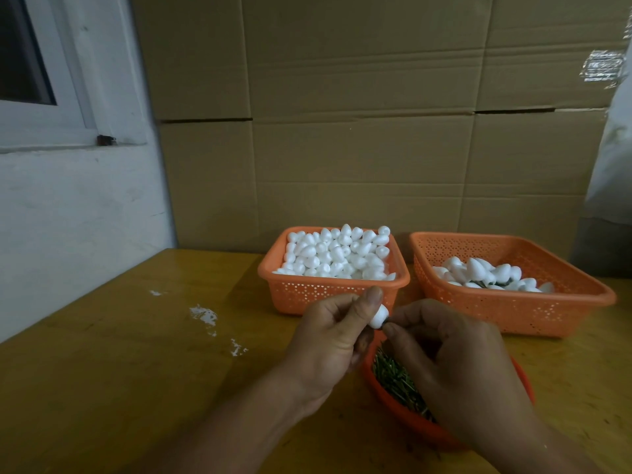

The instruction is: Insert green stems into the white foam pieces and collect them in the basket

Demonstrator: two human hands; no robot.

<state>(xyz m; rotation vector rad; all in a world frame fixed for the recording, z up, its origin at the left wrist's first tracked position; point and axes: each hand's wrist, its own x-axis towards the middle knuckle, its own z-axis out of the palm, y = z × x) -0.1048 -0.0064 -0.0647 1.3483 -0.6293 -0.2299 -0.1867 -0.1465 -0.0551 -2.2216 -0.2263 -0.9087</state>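
From your head camera: your left hand (330, 340) pinches one white foam piece (379, 317) between thumb and fingers, above the table (136, 371). Your right hand (455, 364) pinches a dark stem end against its base; the stem itself is barely visible. That hand covers much of the orange bowl (393, 401) of green stems (393, 374). Behind stand the full foam basket (307, 295) and the collecting basket (519, 309), backed by cardboard (342, 131).

A yellow-brown wooden table (119, 371) holds three orange containers. A basket heaped with white foam pieces (333, 285) stands at the back. Just right of it sits a wider basket (513, 302), partly filled. In front of it lies a bowl of green stems (403, 398). White crumbs (205, 316) lie to its left.
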